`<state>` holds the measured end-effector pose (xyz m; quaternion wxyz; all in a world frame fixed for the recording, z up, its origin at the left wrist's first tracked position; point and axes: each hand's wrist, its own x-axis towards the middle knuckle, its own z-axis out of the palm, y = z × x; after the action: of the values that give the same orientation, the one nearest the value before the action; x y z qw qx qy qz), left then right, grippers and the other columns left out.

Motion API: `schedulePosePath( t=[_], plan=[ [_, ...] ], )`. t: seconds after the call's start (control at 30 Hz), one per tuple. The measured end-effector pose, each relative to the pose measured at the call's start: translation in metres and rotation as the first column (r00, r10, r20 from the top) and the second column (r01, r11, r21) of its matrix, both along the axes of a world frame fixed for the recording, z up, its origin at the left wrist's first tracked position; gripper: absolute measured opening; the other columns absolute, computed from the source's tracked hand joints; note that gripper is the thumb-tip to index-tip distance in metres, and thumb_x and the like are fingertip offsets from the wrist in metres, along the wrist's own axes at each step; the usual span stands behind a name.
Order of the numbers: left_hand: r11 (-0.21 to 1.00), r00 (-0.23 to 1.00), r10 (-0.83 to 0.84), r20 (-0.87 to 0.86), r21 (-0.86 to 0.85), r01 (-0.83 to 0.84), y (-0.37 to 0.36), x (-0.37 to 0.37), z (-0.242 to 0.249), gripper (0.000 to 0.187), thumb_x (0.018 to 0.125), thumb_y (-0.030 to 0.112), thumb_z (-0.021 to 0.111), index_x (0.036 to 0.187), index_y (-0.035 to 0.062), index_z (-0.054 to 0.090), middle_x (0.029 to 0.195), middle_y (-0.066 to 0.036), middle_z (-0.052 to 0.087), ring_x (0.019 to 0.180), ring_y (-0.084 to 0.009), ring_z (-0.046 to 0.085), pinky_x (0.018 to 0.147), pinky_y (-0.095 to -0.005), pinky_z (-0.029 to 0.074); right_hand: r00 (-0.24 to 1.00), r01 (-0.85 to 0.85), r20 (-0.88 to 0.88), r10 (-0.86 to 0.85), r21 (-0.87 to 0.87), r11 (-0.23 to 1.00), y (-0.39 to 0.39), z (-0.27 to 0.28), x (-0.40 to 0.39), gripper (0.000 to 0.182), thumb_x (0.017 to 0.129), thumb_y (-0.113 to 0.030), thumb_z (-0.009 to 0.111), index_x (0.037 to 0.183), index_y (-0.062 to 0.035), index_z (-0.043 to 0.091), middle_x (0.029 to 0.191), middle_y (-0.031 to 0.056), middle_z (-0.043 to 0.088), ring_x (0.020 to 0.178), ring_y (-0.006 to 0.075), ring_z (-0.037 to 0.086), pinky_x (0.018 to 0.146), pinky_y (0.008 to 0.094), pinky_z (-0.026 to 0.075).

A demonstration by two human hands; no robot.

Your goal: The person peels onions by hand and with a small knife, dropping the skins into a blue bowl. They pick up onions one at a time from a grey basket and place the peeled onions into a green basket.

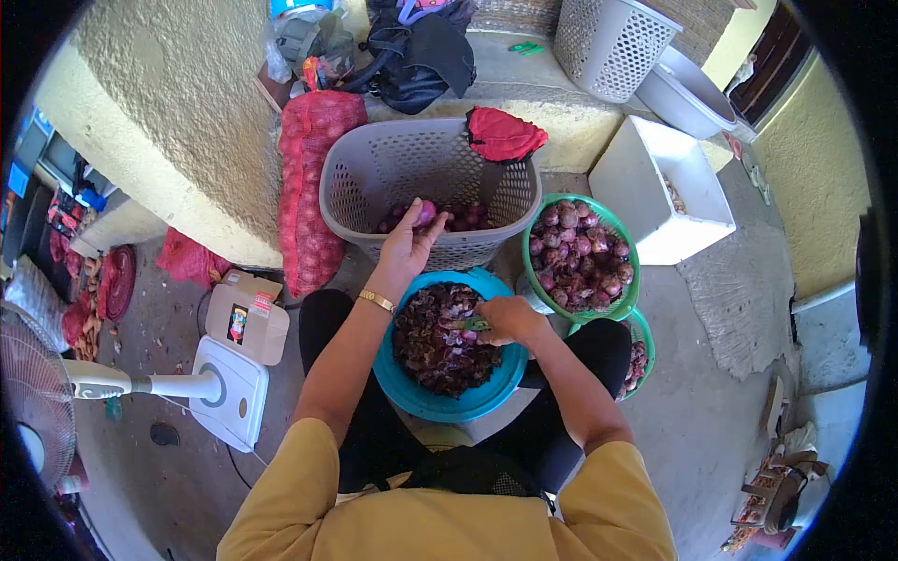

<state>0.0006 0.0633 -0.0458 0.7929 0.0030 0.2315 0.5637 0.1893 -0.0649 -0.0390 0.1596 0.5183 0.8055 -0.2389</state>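
Concrete floor (711,411) and a rough yellow wall (178,103) frame the spot where we sit with a blue basin (468,397) of onion peels on our lap. Our left hand (407,245) reaches over the rim of the grey basket (374,178) ahead, fingers closed on an onion (426,213) held just above the others inside. Our right hand (510,320) rests over the basin, fingers curled tight round a green-handled knife (473,324). Just right of the basket stands a green bowl (627,245) heaped with onions, a white box (655,187) behind it. A red mesh sack (309,187) leans against the wall on the left, near a fan (103,383).
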Motion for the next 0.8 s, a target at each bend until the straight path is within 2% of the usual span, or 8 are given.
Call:
schedulePosePath(
  t=[0.13, 0.2, 0.23, 0.3, 0.43, 0.53, 0.6, 0.8],
  plan=[
    [0.998, 0.998, 0.059, 0.01, -0.031, -0.058, 0.005, 0.0, -0.006, 0.02, 0.094, 0.007, 0.061, 0.107, -0.0061, 0.055, 0.113, -0.019, 0.058, 0.112, -0.0387, 0.056, 0.102, -0.0514, 0.05, 1.0, -0.016, -0.007, 0.016, 0.041, 0.999, 0.0, -0.005, 0.001, 0.046, 0.075, -0.038, 0.074, 0.103, -0.0033, 0.064, 0.101, 0.0151, 0.069, 0.097, 0.0332, 0.067, 0.08, 0.0454, 0.055],
    [0.984, 0.998, -0.063, -0.004, 0.169, 0.063, 0.004, -0.004, -0.003, 0.025, 0.095, 0.013, 0.061, 0.108, -0.0071, 0.053, 0.111, -0.022, 0.059, 0.11, -0.0404, 0.057, 0.101, -0.052, 0.051, 1.0, -0.009, 0.013, 0.009, 0.017, 1.0, 0.0, -0.007, 0.0, 0.047, 0.076, -0.039, 0.075, 0.109, -0.0077, 0.063, 0.101, 0.0158, 0.068, 0.097, 0.0357, 0.066, 0.081, 0.048, 0.053],
    [0.983, 0.998, -0.063, -0.004, 0.17, 0.063, 0.002, -0.004, 0.001, 0.025, 0.095, 0.013, 0.061, 0.108, -0.0071, 0.053, 0.111, -0.022, 0.059, 0.11, -0.0404, 0.057, 0.101, -0.052, 0.051, 1.0, -0.009, 0.013, 0.009, 0.018, 1.0, 0.001, -0.007, -0.001, 0.047, 0.076, -0.039, 0.075, 0.109, -0.0077, 0.063, 0.101, 0.0158, 0.068, 0.097, 0.0357, 0.066, 0.081, 0.048, 0.053],
    [0.998, 0.999, -0.047, -0.004, -0.034, 0.047, -0.001, -0.003, 0.006, 0.025, 0.096, 0.015, 0.06, 0.105, -0.0061, 0.052, 0.108, -0.025, 0.06, 0.107, -0.0408, 0.059, 0.099, -0.0522, 0.051, 0.999, 0.014, 0.03, -0.014, 0.009, 1.0, 0.001, -0.006, -0.002, 0.047, 0.076, -0.039, 0.075, 0.109, -0.0079, 0.063, 0.101, 0.0155, 0.068, 0.097, 0.036, 0.066, 0.081, 0.048, 0.053],
    [0.993, 0.993, -0.12, 0.008, -0.011, 0.12, 0.001, -0.014, -0.002, 0.022, 0.095, 0.015, 0.059, 0.104, -0.0035, 0.052, 0.104, -0.027, 0.061, 0.107, -0.0407, 0.06, 0.099, -0.0532, 0.051, 0.999, 0.009, 0.031, -0.009, -0.01, 1.0, 0.002, -0.005, -0.004, 0.047, 0.076, -0.04, 0.075, 0.109, -0.0076, 0.063, 0.1, 0.0157, 0.068, 0.097, 0.0361, 0.066, 0.08, 0.0482, 0.053],
    [0.997, 0.994, -0.046, -0.101, -0.06, 0.04, -0.003, -0.016, 0.0, 0.018, 0.095, 0.014, 0.058, 0.103, -0.0008, 0.052, 0.104, -0.024, 0.061, 0.106, -0.0381, 0.06, 0.095, -0.0516, 0.053, 1.0, -0.021, 0.02, 0.02, 0.019, 1.0, 0.004, -0.006, -0.004, 0.049, 0.077, -0.039, 0.075, 0.11, -0.0064, 0.062, 0.098, 0.0171, 0.068, 0.095, 0.0366, 0.066, 0.08, 0.0487, 0.053],
    [0.995, 0.981, -0.088, -0.175, 0.029, 0.094, -0.006, -0.02, 0.002, 0.017, 0.094, 0.014, 0.059, 0.103, 0.0008, 0.054, 0.106, -0.02, 0.061, 0.103, -0.0336, 0.061, 0.09, -0.0465, 0.055, 1.0, -0.011, 0.027, 0.01, 0.032, 0.999, 0.005, -0.004, -0.006, 0.05, 0.077, -0.039, 0.074, 0.112, -0.0053, 0.06, 0.097, 0.0187, 0.068, 0.094, 0.0377, 0.066, 0.079, 0.0491, 0.053],
    [0.994, 0.973, -0.075, -0.22, 0.062, 0.091, -0.013, -0.025, 0.007, 0.021, 0.094, 0.016, 0.059, 0.11, 0.003, 0.054, 0.113, -0.015, 0.06, 0.102, -0.0283, 0.06, 0.087, -0.0395, 0.055, 0.999, 0.038, 0.007, -0.038, 0.02, 0.999, 0.006, -0.001, -0.013, 0.051, 0.079, -0.04, 0.072, 0.114, -0.0051, 0.059, 0.095, 0.0194, 0.068, 0.093, 0.0394, 0.066, 0.079, 0.0495, 0.052]
  ],
)
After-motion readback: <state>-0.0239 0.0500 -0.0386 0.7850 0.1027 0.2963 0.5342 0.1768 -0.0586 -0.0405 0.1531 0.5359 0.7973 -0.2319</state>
